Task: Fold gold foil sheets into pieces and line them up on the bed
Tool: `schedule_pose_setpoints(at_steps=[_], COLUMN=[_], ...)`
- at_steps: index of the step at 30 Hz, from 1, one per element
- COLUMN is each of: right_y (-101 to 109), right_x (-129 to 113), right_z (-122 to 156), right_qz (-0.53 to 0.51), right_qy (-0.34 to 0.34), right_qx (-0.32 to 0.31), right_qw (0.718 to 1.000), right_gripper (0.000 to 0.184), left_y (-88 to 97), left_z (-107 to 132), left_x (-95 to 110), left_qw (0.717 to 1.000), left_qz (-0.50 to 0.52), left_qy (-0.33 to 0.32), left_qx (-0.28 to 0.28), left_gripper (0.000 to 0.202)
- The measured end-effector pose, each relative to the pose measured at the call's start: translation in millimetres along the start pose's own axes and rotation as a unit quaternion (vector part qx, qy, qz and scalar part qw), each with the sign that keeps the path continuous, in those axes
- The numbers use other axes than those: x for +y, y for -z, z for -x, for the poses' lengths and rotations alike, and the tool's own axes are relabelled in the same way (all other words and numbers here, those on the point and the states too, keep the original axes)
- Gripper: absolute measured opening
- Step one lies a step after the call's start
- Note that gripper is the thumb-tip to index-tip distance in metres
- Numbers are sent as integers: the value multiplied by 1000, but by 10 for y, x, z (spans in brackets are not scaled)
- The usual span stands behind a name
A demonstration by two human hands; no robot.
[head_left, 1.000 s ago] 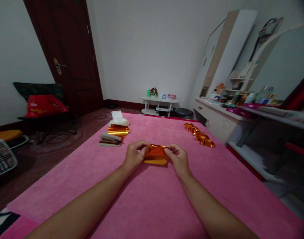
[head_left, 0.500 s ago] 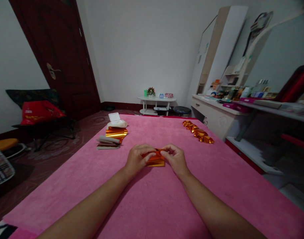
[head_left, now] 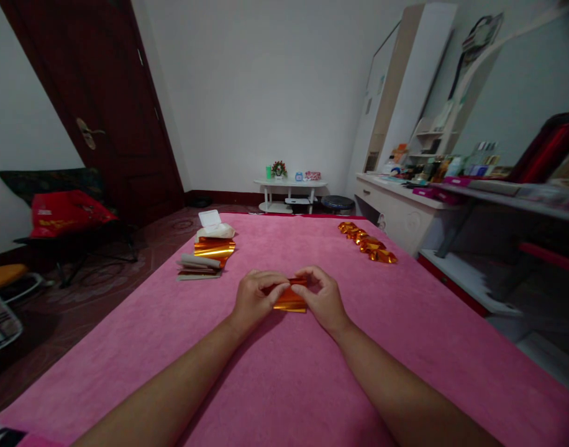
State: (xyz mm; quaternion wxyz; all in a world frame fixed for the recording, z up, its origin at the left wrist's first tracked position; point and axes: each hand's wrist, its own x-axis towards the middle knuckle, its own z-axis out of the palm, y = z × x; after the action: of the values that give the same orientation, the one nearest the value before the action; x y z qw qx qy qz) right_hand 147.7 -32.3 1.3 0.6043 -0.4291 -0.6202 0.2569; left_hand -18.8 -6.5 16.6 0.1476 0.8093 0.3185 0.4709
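Observation:
Between my hands, over the pink cloth (head_left: 284, 372), is a piece of shiny orange-gold foil (head_left: 291, 302). My left hand (head_left: 259, 297) pinches its left side with thumb and fingers. On its right side, my right hand (head_left: 325, 298) has its thumb pressed toward the fingers, gripping the upper edge. The thumbs nearly meet near the foil's top, and the fingers hide what lies behind it. The foil's lower part shows flat below the thumbs.
At the left lie flat gold foil sheets (head_left: 215, 249), folded grey-brown pieces (head_left: 198, 266) and a white pack with its lid up (head_left: 215, 231). Several twisted gold foil pieces (head_left: 367, 242) form a row at the right. Beyond stands a white side table (head_left: 291, 184).
My right thumb has moved left and down over the foil, closer to my left thumb. The whole view has shifted slightly. Both hands keep their hold.

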Motion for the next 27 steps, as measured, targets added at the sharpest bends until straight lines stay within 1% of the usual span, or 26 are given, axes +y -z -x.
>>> schedule_pose_setpoints(at_steps=[3, 6, 9, 14, 20, 27], right_y=[3, -4, -13, -18, -9, -32], right_x=[-26, -43, -38, -33, -20, -32], right_z=[-6, -15, -21, -34, -43, -22], right_qz=[9, -21, -57, -84, -122, -144], right_qy=[-3, -16, -30, -56, -102, -115], right_qx=[5, 25, 32, 53, 70, 112], right_qw=[1000, 999, 997, 994, 985, 977], right_gripper=[10, 13, 13, 15, 14, 15], left_y=[-6, -11, -12, -10, -26, -28], left_z=[6, 12, 18, 29, 39, 39], left_x=[-2, 0, 6, 15, -2, 5], left_qw=[1000, 1000, 999, 999, 998, 998], left_qz=[0, -2, -7, -16, -25, -18], left_qy=[10, 17, 16, 10, 7, 10], left_qx=[16, 22, 34, 45, 61, 66], left_gripper=[11, 12, 11, 11, 11, 11])
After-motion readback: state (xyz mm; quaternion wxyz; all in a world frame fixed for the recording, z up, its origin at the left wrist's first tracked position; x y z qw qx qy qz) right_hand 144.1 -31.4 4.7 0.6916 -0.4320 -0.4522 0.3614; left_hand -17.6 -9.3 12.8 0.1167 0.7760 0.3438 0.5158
